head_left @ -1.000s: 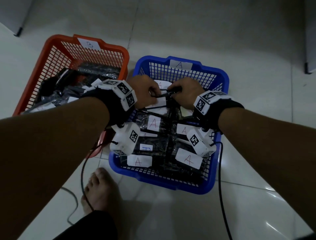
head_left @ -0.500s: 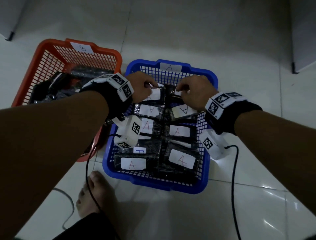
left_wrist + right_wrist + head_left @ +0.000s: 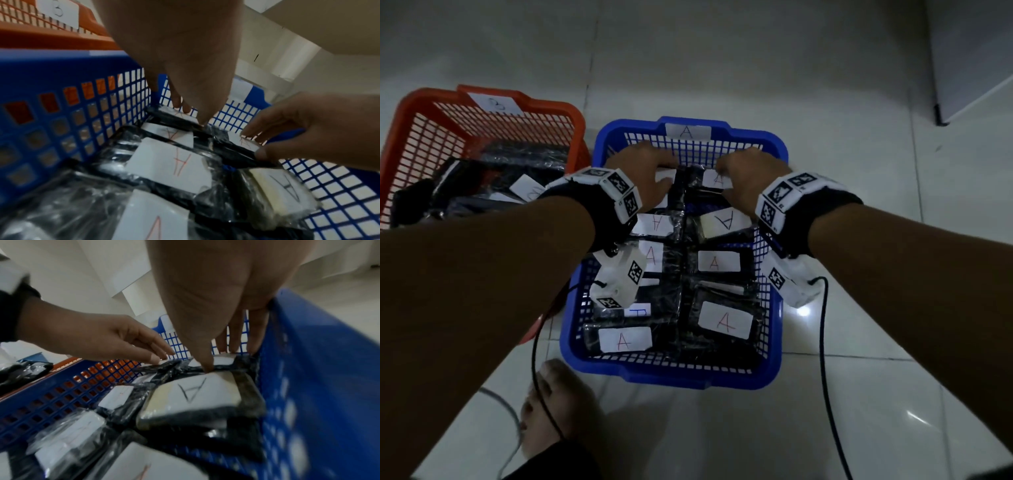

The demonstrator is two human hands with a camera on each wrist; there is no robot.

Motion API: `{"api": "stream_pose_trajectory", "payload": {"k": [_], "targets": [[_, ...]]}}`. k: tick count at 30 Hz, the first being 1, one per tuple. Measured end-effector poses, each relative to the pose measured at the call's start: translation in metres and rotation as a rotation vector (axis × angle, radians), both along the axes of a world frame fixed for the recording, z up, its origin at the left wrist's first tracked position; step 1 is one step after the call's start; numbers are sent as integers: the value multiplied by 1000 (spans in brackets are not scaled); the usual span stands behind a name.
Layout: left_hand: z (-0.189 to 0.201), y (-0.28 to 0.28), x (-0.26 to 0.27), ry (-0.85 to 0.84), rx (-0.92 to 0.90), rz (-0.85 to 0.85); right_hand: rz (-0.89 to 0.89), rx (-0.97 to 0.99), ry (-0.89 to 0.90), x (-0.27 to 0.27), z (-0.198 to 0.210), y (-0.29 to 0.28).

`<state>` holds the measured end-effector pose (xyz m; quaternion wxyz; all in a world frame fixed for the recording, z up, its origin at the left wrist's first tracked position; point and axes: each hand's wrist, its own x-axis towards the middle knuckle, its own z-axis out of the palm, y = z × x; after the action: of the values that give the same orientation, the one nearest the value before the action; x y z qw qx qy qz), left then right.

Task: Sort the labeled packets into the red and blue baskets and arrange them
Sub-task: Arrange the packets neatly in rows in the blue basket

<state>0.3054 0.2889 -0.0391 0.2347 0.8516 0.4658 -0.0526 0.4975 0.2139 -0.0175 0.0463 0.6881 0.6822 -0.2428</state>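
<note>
Two baskets: one red (image 3: pixel 410 144), one blue (image 3: pixel 774 329); two hands (image 3: pixel 650 178).

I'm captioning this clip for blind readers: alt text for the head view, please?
Both hands, left hand and right hand, rest on black packets labelled A at the far end of a blue basket full of them. A red basket of packets stands beside it on the left.

The blue basket (image 3: pixel 671 371), tagged "A" on its far rim, holds black wrapped packets (image 3: pixel 724 323) with white "A" labels, laid flat in two rows. The red basket (image 3: pixel 417 113), tagged "B", stands touching its left side and holds a loose heap of black packets (image 3: pixel 493 181).
</note>
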Motion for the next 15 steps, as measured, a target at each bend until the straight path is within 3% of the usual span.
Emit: {"api": "stream_pose_trajectory", "payload": {"k": [4,7,10,15], "targets": [[2,-4,-4,-65,128,-45,54,62,178,-2,6,-17],[12,-16,-4,-100,148,-161,235,-68,100,1,8,-29],[17,-29,-6,-43,95,-246,299,-55,12,4,4,-31],[15,-44,-2,-5,43,-278,159,38,71,7,4,-29]]}}
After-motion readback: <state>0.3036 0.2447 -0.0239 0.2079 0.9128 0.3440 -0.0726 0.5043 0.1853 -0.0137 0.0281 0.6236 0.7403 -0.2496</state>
